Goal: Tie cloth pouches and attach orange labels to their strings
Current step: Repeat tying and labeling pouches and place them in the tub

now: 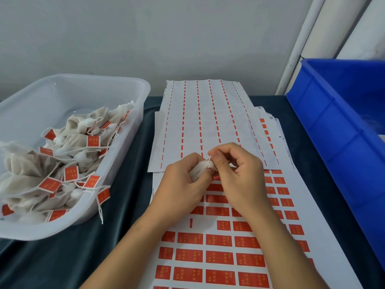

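At the far left of the desk (129,205), which is covered in dark cloth, stands a clear plastic tub (125,84). It holds a heap of finished pouches (31,163), small off-white cloth bags, each with a thin white string and a square orange label (71,173) stuck on it. One string hangs over the tub's near rim.

In the middle lie sheets of labels (218,257), rows of orange stickers on white backing. A used sheet (208,122), stripped down to thin orange strips, lies over their far end.

Above these sheets the person's two hands meet. The left hand (183,184) is curled around a small white pouch (201,171), holding its body between thumb and fingers. The right hand (235,174), touching the left, pinches a short end of string (209,159) that sticks up at the pouch's neck. Most of the pouch is hidden by the fingers.

The pouch looks very light and soft, likely to crumple and give under any squeeze, so it is best steadied by its body while the neck is worked. The string looks fine and limp, and would need a fingertip pinch near its end. A label would probably be thin and sticky, best lifted by an edge.

At the far right sits a blue plastic crate (333,126); its contents are mostly out of view.
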`<act>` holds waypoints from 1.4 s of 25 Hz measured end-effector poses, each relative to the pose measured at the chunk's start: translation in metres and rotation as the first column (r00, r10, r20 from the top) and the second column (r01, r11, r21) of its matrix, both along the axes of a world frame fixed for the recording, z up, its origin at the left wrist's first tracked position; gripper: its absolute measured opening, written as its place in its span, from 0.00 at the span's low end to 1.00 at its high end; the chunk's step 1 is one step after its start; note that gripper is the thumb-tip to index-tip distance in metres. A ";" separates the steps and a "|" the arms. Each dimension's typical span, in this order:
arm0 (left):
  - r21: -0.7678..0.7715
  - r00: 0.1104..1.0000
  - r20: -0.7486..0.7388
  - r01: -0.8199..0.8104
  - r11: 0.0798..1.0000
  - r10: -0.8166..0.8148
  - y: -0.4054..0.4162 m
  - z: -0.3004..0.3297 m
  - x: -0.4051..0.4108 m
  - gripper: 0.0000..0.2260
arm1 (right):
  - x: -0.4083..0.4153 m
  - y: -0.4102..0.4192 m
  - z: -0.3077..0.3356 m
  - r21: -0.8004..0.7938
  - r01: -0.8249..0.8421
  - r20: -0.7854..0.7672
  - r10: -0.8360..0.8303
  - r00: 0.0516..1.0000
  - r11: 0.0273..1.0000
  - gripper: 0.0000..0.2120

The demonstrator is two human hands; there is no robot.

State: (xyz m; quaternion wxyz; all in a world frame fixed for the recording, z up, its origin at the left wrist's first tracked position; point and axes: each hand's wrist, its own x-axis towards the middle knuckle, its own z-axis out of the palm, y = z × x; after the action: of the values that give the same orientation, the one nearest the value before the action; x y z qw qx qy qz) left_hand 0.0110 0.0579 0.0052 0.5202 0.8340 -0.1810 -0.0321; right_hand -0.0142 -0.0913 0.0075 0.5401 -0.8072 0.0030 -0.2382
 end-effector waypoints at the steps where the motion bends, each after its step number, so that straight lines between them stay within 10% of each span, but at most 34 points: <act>1: 0.004 1.000 0.015 0.001 1.000 -0.001 0.000 0.000 0.000 0.08 | 0.000 0.000 0.000 0.007 -0.003 -0.006 0.004 1.000 1.000 0.03; 20: -0.093 0.968 0.202 -0.132 0.987 0.148 -0.006 0.000 -0.007 0.08 | 0.001 -0.003 0.004 0.421 -0.043 -0.204 0.141 0.969 0.906 0.05; 35: -0.182 0.968 -0.047 -0.249 0.951 0.245 -0.003 0.003 0.002 0.08 | 0.001 0.001 -0.001 0.223 -0.081 -0.133 0.112 0.985 0.971 0.04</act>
State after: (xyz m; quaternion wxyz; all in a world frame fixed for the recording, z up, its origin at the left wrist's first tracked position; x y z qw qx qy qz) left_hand 0.0126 0.0552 0.0084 0.5982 0.7972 -0.0713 0.0407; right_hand -0.0131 -0.0898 0.0068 0.6343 -0.7577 0.0289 -0.1505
